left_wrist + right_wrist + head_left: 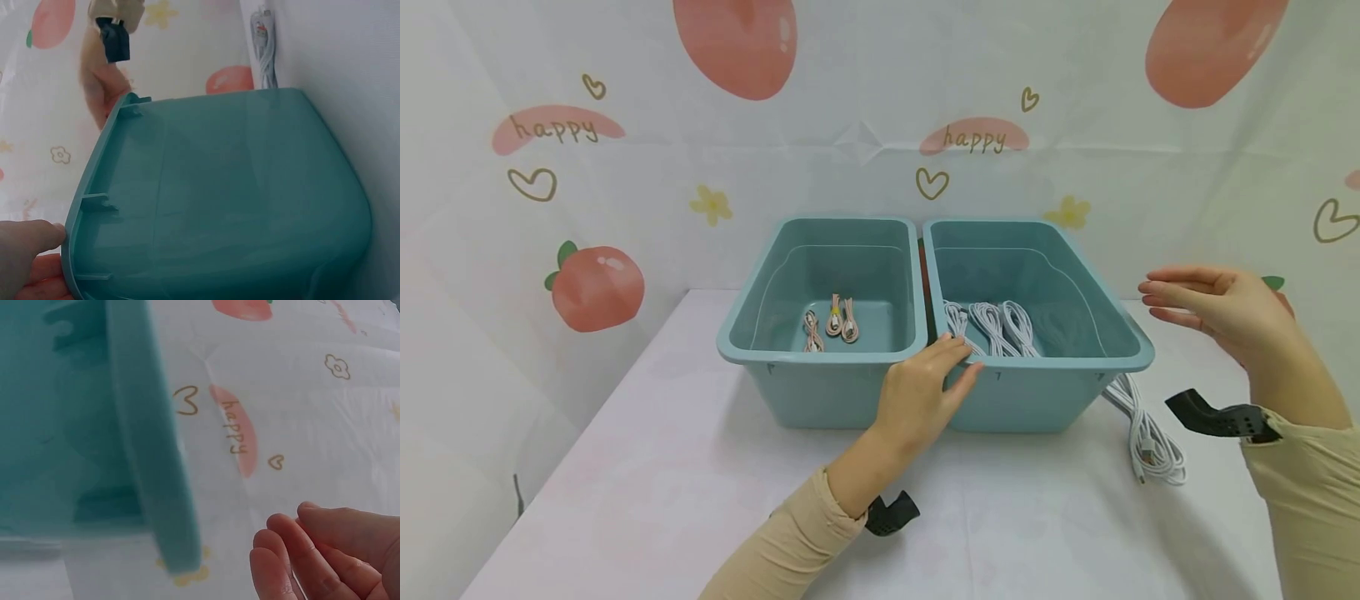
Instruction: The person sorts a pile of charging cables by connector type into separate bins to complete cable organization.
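Two blue-green plastic bins stand side by side on the table. My left hand [921,387] grips the front rim of the right bin [1037,392] near its left corner, fingers over the edge and thumb outside. In the left wrist view the thumb [44,236] lies against that rim. Inside this bin are several coiled white cables [992,325]. The left bin [820,392] contains 3 small coiled pinkish-beige cables [833,321]. My right hand [1232,312] is raised beyond the right bin's right side, fingers loosely bent with nothing in them, apart from the rim [156,456].
A bundled white cable [1153,450] lies on the white table [1000,517] by the right bin's right side, partly hidden under its overhanging rim. Behind the bins hangs a white cloth [850,175] printed with fruit, hearts and lettering.
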`<state>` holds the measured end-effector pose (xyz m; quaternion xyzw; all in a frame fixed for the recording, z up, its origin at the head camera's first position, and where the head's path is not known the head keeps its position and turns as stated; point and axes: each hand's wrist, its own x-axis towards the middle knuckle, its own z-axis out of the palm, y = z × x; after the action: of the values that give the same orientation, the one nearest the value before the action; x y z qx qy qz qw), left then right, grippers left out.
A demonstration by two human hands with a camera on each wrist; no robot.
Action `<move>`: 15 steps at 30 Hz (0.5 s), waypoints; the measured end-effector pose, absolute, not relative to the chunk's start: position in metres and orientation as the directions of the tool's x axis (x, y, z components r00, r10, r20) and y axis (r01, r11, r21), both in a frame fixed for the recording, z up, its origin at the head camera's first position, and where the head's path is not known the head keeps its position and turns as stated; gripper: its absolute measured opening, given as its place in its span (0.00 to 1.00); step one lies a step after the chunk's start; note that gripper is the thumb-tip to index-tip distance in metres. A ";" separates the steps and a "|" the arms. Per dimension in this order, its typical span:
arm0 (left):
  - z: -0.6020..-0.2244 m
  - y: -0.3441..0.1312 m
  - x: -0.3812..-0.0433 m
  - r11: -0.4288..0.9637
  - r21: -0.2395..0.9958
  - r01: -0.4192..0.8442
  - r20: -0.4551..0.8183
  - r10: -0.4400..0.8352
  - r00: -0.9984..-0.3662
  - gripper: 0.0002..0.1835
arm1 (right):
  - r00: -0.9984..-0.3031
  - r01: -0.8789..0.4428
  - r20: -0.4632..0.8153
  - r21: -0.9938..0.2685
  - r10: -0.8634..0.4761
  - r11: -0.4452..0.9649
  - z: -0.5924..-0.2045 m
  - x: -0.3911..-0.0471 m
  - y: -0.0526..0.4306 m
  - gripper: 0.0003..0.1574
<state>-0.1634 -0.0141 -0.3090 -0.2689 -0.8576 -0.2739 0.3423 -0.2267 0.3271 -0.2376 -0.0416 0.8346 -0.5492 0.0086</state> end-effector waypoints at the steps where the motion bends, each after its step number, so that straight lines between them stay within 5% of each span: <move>1: -0.309 -0.014 -0.163 0.708 0.281 0.648 0.735 0.276 -0.620 0.11 | -0.996 -0.068 0.043 -0.932 -0.077 0.355 -0.240 -0.225 0.329 0.12; 7: -0.309 -0.014 -0.163 0.709 0.281 0.647 0.738 0.271 -0.618 0.11 | -0.986 -0.120 0.106 -0.987 -0.129 0.109 -0.263 -0.218 0.347 0.16; 15: -0.310 -0.014 -0.164 0.703 0.292 0.648 0.736 0.268 -0.622 0.11 | -0.982 -0.020 -0.018 -0.979 -0.186 0.201 -0.301 -0.216 0.371 0.19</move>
<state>-0.1641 -0.0140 -0.3100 -0.2672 -0.8567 -0.2776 0.3429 -0.2162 0.3713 -0.3010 -0.0666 0.7721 -0.6285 0.0661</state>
